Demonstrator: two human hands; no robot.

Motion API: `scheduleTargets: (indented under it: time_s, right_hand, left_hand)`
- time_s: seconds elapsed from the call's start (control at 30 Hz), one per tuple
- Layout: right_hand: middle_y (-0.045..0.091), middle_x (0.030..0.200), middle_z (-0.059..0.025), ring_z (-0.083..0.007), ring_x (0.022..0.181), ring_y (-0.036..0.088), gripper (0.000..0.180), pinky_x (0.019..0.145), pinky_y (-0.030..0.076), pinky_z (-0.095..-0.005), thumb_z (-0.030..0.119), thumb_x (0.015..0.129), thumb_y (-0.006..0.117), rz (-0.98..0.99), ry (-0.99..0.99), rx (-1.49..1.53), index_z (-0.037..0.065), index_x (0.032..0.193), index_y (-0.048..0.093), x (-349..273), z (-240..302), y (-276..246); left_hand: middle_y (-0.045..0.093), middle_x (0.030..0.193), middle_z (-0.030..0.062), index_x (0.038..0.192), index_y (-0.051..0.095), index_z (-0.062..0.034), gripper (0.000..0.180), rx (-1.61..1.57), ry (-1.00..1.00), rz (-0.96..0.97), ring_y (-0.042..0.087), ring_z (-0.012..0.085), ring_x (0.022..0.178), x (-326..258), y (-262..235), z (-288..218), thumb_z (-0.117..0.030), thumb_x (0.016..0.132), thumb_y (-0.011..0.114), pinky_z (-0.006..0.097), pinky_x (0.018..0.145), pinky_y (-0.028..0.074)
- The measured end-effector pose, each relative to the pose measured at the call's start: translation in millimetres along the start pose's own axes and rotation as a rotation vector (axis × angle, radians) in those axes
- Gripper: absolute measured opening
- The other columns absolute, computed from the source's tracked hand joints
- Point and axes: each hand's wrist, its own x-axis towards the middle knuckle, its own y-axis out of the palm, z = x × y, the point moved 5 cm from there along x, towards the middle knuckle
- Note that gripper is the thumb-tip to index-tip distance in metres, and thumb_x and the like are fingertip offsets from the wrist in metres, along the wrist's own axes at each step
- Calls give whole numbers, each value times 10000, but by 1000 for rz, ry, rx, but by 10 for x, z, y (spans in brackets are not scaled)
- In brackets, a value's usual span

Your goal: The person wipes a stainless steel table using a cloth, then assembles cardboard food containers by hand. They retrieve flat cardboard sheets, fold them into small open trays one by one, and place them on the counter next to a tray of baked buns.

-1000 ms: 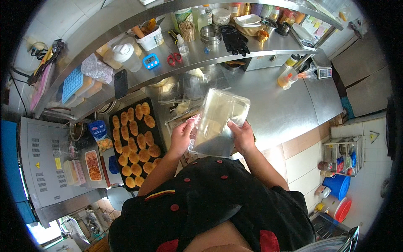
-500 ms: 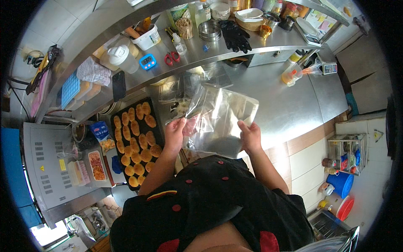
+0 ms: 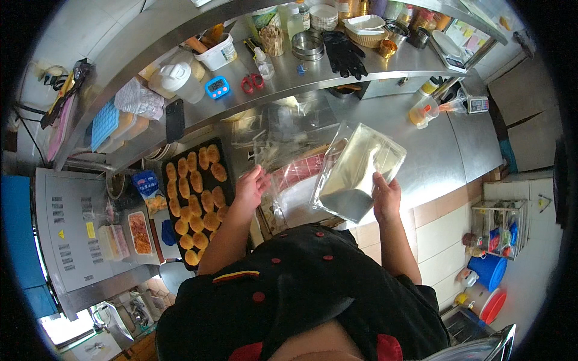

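In the head view, the tray [image 3: 207, 182] of buns [image 3: 196, 180] serves as the landmark. The clear bags [image 3: 361, 174] are held as a flat stack, well to the right of the tray, above the counter [image 3: 445, 138]. Their long axis is slanted: the near end is turned toward the tray's side, and the far end is angled away from it.

The stack's right long edge is pinched by the right hand [image 3: 387, 194], thumb on top, on the side farther from the tray. The left hand [image 3: 250, 188] is placed just right of the tray, well apart from the stack, so the right hand is the nearer one. Its fingers are partly curled; clear film is seen beside them, but whether it is gripped cannot be told.

Between the hands, right of the tray, a pink-patterned sheet [image 3: 304, 170] is seen. Loose plastic [image 3: 301, 117] is spread beyond it, to the tray's far right. Scissors [image 3: 253, 83] are set on the shelf [image 3: 283, 75] beyond the tray.
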Motion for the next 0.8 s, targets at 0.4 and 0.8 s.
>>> scheduleTargets:
  time_s: [0.4,0.8]
  right_hand:
    - [688,1161,-104,-200,1060,649,338,939,502,-335,38,946,688,52,-25,17,-38,1258,584,-123,103,111]
    - [669,1167,-81,-178,1081,630,324,959,484,-310,18,956,659,95,-55,-6,-15,1266,571,-398,93,201]
  left_hand:
    - [706,1140,50,1174,638,-98,236,-52,51,1,641,199,954,9,-122,16,-282,1028,613,358,800,511]
    - [679,909,15,935,659,-117,187,-222,56,94,646,170,813,-215,-188,-48,-291,971,717,353,722,570]
